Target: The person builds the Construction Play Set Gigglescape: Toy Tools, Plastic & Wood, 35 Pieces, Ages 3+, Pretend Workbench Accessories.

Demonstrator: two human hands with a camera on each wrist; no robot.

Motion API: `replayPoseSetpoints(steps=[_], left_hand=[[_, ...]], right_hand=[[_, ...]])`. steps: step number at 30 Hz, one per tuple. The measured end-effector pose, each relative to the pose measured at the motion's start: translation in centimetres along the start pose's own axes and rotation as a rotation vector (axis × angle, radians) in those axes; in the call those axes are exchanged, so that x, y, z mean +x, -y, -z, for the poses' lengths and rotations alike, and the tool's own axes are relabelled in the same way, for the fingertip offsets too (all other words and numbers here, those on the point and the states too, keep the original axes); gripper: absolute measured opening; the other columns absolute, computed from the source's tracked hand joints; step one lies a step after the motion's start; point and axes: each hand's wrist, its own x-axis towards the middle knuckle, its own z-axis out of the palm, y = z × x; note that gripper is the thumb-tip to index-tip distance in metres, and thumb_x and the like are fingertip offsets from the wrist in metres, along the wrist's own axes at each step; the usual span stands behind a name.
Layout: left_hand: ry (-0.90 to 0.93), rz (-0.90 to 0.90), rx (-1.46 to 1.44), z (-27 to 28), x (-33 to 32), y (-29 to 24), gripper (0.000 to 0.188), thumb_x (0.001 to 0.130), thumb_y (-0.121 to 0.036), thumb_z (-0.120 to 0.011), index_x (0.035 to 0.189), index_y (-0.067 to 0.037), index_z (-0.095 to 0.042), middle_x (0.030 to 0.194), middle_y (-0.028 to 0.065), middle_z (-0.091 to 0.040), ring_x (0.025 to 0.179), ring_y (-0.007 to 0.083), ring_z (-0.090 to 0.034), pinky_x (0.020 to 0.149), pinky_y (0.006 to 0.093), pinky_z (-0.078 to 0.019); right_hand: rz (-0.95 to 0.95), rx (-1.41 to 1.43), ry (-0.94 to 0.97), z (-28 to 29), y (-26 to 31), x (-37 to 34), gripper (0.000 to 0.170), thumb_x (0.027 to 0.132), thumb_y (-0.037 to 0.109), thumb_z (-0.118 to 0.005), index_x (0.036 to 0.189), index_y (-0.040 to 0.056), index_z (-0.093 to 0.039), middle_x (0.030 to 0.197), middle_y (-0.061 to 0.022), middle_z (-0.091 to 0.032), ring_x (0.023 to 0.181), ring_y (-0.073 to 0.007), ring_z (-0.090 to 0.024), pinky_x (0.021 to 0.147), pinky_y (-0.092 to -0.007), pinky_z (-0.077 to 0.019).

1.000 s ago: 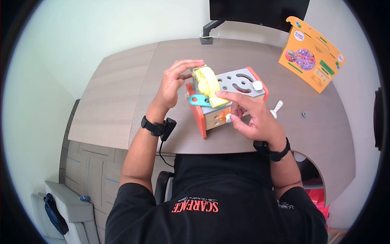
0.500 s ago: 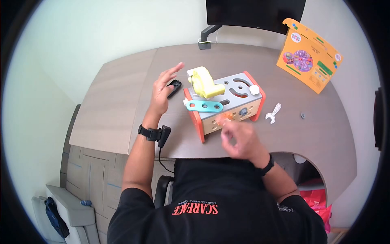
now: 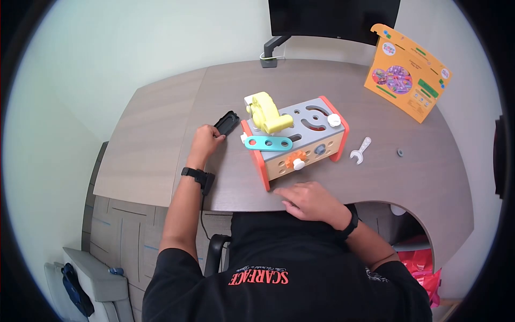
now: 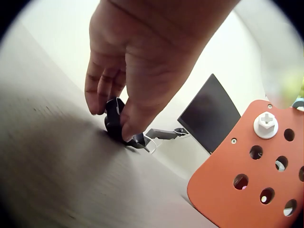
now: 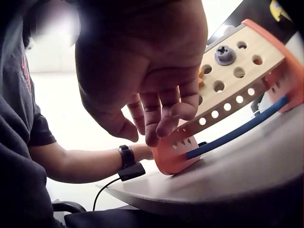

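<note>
My left hand (image 3: pixel 205 143) pinches the near end of a black, shallow, tray-like piece (image 3: pixel 227 123) on the table, left of the toy workbench. In the left wrist view, thumb and fingers close on this black piece (image 4: pixel 113 118) from both sides. My right hand (image 3: pixel 311 203), holding nothing, hovers by the table's front edge with loosely bent fingers, before the toy workbench (image 3: pixel 308 122). The workbench has a grey top and orange ends. On it sit a yellow toy part (image 3: pixel 266 114), a turquoise strip with holes (image 3: pixel 268 143), an orange gear (image 3: pixel 295 158) and a grey bolt (image 5: pixel 225 55).
A white toy wrench (image 3: pixel 361 151) and a small grey nut (image 3: pixel 400 153) lie on the table right of the workbench. Behind them stands an orange-yellow box (image 3: pixel 407 75). A monitor (image 3: pixel 335 19) on an arm is at the back.
My left hand has left the yellow part's side and come down onto the black piece. The right hand has drawn back from the yellow part and gear toward the table's front edge.
</note>
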Motion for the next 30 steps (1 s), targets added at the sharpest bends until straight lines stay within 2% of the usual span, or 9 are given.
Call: replayPoseSetpoints(steps=[8, 11, 12, 15, 18, 22, 25, 26, 30], left_hand=[[-0.035, -0.16, 0.203, 1.0, -0.6, -0.2, 0.031, 0.074, -0.025, -0.09, 0.077, -0.002, -0.07, 0.081, 0.018, -0.073, 0.075, 0.0369, -0.072, 0.07, 0.0461, -0.0586], [-0.294, -0.302, 0.042, 2.9, -0.5, 0.3, 0.031, 0.075, -0.024, -0.087, 0.077, -0.002, -0.065, 0.077, 0.016, -0.071, 0.071, 0.0347, -0.071, 0.067, 0.0441, -0.0584], [-0.354, -0.362, -0.028, 3.7, -0.4, 0.7, 0.031, 0.076, -0.022, -0.087, 0.08, -0.003, -0.063, 0.075, 0.0137, -0.07, 0.063, 0.0291, -0.07, 0.061, 0.0401, -0.0577], [-0.468, -0.375, -0.009, 8.1, -1.2, -0.9, 0.03, 0.077, -0.021, -0.088, 0.084, -0.004, -0.064, 0.076, 0.0117, -0.07, 0.058, 0.0209, -0.068, 0.056, 0.0342, -0.0562], [-0.609, -0.543, 0.056, 12.4, -2.3, -3.5, 0.031, 0.075, -0.02, -0.09, 0.089, -0.005, -0.067, 0.078, 0.0094, -0.07, 0.054, 0.0143, -0.065, 0.052, 0.0284, -0.0535], [-0.616, -0.733, -0.023, 17.0, -4.5, -9.2, 0.046, 0.069, -0.022, -0.093, 0.104, -0.004, -0.069, 0.089, 0.007, -0.076, 0.056, 0.0105, -0.064, 0.052, 0.0244, -0.0526], [-0.423, -0.833, -0.246, 19.3, -7.8, -16.0, 0.056, 0.069, -0.023, -0.093, 0.113, 0.0, -0.068, 0.098, 0.0096, -0.079, 0.062, 0.013, -0.07, 0.054, 0.0239, -0.0548], [-0.444, -0.915, -0.27, 19.4, -8.6, -18.0, 0.057, 0.07, -0.025, -0.093, 0.114, 0.002, -0.07, 0.099, 0.0106, -0.08, 0.066, 0.0154, -0.073, 0.056, 0.0252, -0.0567], [-0.319, -1.102, -0.138, 20.8, -11.4, -22.9, 0.065, 0.069, -0.048, -0.089, 0.106, 0.005, -0.077, 0.094, 0.0123, -0.081, 0.075, 0.0246, -0.078, 0.065, 0.0299, -0.0594]], right_hand=[[-0.053, 0.014, 0.015, 0.8, -0.1, -1.3, 0.033, 0.093, 0.016, -0.072, 0.125, 0.0075, -0.07, 0.092, -0.0136, -0.074, 0.084, -0.0341, -0.072, 0.076, -0.0464, -0.0578], [-0.093, 0.019, -0.02, 1.2, -0.1, -2.0, 0.033, 0.092, 0.015, -0.07, 0.124, 0.0065, -0.069, 0.09, -0.0149, -0.073, 0.086, -0.0351, -0.072, 0.077, -0.0476, -0.0579], [-0.112, 0.013, -0.018, 1.2, -0.2, -2.2, 0.033, 0.092, 0.015, -0.07, 0.124, 0.0067, -0.069, 0.09, -0.0151, -0.073, 0.086, -0.0354, -0.072, 0.077, -0.0478, -0.0578], [-0.165, 0.001, -0.004, 1.3, -0.7, -3.1, 0.033, 0.092, 0.015, -0.069, 0.124, 0.0073, -0.069, 0.091, -0.0161, -0.073, 0.086, -0.0364, -0.072, 0.077, -0.0482, -0.0578], [-0.205, 0.008, -0.049, 2.0, -1.1, -3.4, 0.034, 0.092, 0.014, -0.07, 0.126, 0.0082, -0.07, 0.093, -0.0171, -0.074, 0.086, -0.0363, -0.072, 0.076, -0.0474, -0.0581], [-0.288, 0.049, -0.175, 5.4, -0.5, -3.2, 0.04, 0.092, 0.011, -0.073, 0.132, 0.0098, -0.068, 0.099, -0.0148, -0.074, 0.083, -0.0308, -0.072, 0.074, -0.0404, -0.0584], [-0.333, 0.14, -0.285, 8.4, 0.4, -2.9, 0.052, 0.09, 0.012, -0.078, 0.14, 0.0096, -0.064, 0.111, -0.0123, -0.074, 0.087, -0.0243, -0.071, 0.075, -0.0332, -0.0571], [-0.339, 0.181, -0.334, 9.4, 0.8, -2.7, 0.057, 0.089, 0.013, -0.08, 0.143, 0.0092, -0.063, 0.116, -0.0117, -0.074, 0.09, -0.0221, -0.07, 0.075, -0.031, -0.0564], [-0.073, 0.388, -0.592, 12.1, 3.3, -1.5, 0.077, 0.086, 0.028, -0.089, 0.15, 0.0011, -0.056, 0.13, -0.0154, -0.068, 0.101, -0.0224, -0.068, 0.082, -0.0309, -0.0554]])
